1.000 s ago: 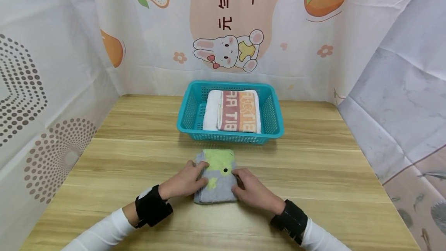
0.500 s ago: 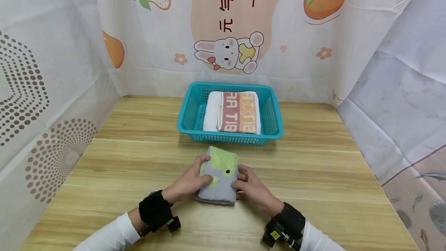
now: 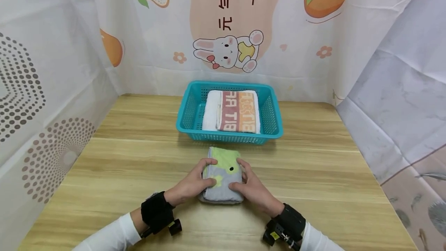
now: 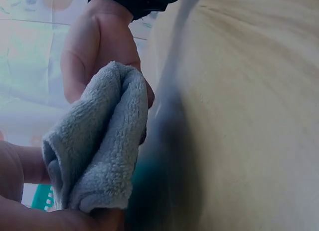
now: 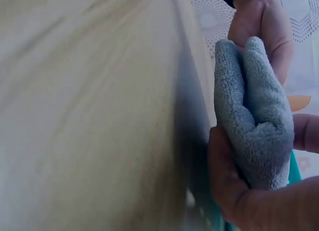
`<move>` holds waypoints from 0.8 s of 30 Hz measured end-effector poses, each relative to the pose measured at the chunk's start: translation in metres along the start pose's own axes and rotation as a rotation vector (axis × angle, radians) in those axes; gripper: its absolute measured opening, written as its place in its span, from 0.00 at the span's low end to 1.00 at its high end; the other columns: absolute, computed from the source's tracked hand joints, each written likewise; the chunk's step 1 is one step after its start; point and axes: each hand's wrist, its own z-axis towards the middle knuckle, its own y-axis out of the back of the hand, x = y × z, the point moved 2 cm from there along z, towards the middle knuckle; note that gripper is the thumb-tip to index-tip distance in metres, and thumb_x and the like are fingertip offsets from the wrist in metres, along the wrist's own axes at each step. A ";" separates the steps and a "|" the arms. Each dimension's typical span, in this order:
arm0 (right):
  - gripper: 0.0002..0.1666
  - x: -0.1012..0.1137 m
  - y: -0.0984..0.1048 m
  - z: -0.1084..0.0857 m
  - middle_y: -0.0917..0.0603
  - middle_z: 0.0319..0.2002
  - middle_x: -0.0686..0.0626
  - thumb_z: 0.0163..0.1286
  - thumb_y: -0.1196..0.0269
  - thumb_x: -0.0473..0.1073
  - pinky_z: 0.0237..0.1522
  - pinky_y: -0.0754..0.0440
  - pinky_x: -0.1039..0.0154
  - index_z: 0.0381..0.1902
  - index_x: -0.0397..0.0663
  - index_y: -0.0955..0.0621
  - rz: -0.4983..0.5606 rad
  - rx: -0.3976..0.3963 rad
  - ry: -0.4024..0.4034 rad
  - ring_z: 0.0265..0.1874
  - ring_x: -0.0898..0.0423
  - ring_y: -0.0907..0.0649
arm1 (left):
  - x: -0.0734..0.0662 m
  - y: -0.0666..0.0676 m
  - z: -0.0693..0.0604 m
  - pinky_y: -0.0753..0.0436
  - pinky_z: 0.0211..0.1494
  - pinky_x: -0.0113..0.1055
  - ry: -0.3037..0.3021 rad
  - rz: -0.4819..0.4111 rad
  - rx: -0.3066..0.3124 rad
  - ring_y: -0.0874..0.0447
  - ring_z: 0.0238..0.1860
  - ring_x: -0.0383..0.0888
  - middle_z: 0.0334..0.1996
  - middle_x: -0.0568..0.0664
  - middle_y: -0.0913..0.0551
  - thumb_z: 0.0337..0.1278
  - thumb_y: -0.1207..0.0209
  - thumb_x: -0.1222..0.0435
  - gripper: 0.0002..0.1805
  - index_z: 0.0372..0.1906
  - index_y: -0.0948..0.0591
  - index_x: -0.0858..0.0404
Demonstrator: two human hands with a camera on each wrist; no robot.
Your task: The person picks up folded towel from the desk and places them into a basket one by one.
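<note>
A folded grey towel [image 3: 223, 193] with a green patch and a black dot is held between both hands, in front of the basket. My left hand [image 3: 191, 183] grips its left side, thumb and index finger on the top face. On the opposite side my right hand [image 3: 256, 189] holds the edge, thumb over the front. In the left wrist view the grey towel [image 4: 109, 136] shows its thick folded layers, raised off the wood. From the right wrist view, fingers lie beneath the towel [image 5: 254, 106] and the thumb lies on its other face.
Behind the hands stands a turquoise plastic basket [image 3: 230, 136] holding a folded white towel [image 3: 210, 111] and a folded red-and-orange patterned towel [image 3: 238, 111]. The wooden table [image 3: 146, 142] runs to a printed curtain [image 3: 153, 49] at the back.
The grey towel has come up off the table and shifted slightly right. Both hands have worked their fingers under its sides; the basket has stayed put.
</note>
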 end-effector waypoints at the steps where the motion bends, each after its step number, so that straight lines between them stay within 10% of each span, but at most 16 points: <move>1: 0.52 0.002 0.000 0.000 0.29 0.65 0.29 0.69 0.39 0.34 0.48 0.21 0.62 0.79 0.46 0.57 -0.009 -0.001 0.017 0.55 0.47 0.20 | -0.001 0.000 0.000 0.25 0.51 0.34 -0.005 0.011 0.005 0.22 0.47 0.45 0.57 0.60 0.26 0.66 0.44 0.70 0.29 0.69 0.38 0.64; 11: 0.52 0.010 0.001 -0.004 0.26 0.61 0.31 0.68 0.40 0.28 0.43 0.18 0.63 0.79 0.51 0.56 -0.073 -0.067 0.181 0.54 0.43 0.19 | -0.014 0.004 0.004 0.23 0.49 0.39 -0.085 0.087 0.026 0.22 0.48 0.47 0.57 0.57 0.25 0.65 0.44 0.73 0.24 0.64 0.32 0.60; 24: 0.54 0.020 0.003 -0.007 0.27 0.64 0.36 0.67 0.39 0.26 0.44 0.17 0.63 0.80 0.57 0.54 -0.228 -0.152 0.325 0.55 0.43 0.20 | -0.029 0.006 0.009 0.33 0.66 0.49 -0.338 0.334 -0.062 0.34 0.65 0.49 0.62 0.53 0.29 0.62 0.42 0.76 0.23 0.61 0.27 0.61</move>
